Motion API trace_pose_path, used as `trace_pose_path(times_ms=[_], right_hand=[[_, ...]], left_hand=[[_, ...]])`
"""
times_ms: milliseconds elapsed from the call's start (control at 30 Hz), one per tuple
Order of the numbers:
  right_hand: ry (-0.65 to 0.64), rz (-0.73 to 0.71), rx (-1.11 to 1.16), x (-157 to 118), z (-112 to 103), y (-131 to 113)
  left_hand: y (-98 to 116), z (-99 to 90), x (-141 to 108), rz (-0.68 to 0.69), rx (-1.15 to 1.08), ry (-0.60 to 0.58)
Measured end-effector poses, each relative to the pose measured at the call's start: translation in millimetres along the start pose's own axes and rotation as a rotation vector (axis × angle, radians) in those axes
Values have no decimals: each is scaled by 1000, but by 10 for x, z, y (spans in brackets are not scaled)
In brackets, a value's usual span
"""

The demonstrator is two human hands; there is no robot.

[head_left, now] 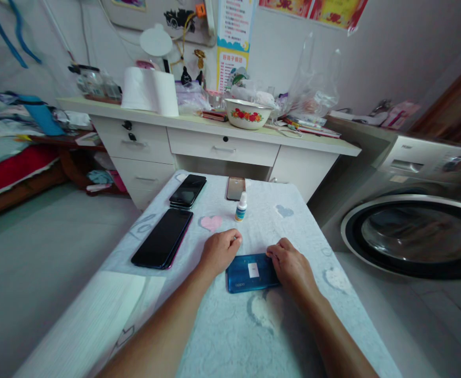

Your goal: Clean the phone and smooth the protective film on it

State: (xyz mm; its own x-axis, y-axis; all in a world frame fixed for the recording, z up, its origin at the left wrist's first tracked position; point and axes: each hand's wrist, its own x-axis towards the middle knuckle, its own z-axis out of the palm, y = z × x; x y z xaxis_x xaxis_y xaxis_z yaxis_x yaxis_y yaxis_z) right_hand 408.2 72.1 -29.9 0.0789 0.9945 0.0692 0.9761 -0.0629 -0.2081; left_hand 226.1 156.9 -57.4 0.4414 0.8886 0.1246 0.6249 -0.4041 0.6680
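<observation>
A blue phone (238,281) lies back side up on the cloth-covered table, with a small white sticker (253,270) on its back. My right hand (291,265) is at its right end, fingers curled over the upper right corner. My left hand (220,251) is closed just beyond the phone's upper left corner; whatever is inside its fingers, if anything, is hidden. Past my hands a small white spray bottle (240,209) with a blue label stands upright. Behind it lies another phone (236,188) with a brownish screen or case.
On the left are stacked black phones (188,190) and a larger dark-screened device (163,239) with a pink edge below. A white desk (222,144) with a flowered bowl (248,114) and paper rolls (163,93) borders the far end. To the right stands a washing machine (423,163).
</observation>
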Motion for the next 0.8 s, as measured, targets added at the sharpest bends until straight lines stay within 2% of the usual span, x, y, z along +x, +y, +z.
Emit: trace_pose_path(times_ms=[167, 533, 800], right_hand=[[0, 4, 13, -11, 13, -48], [-29, -129, 35, -2, 141, -215], [-46, -39, 54, -14, 3, -106]], left_hand=[[-13, 11, 1, 5, 16, 12], [28, -16, -11, -11, 21, 2], [-10, 13, 5, 0, 7, 3]])
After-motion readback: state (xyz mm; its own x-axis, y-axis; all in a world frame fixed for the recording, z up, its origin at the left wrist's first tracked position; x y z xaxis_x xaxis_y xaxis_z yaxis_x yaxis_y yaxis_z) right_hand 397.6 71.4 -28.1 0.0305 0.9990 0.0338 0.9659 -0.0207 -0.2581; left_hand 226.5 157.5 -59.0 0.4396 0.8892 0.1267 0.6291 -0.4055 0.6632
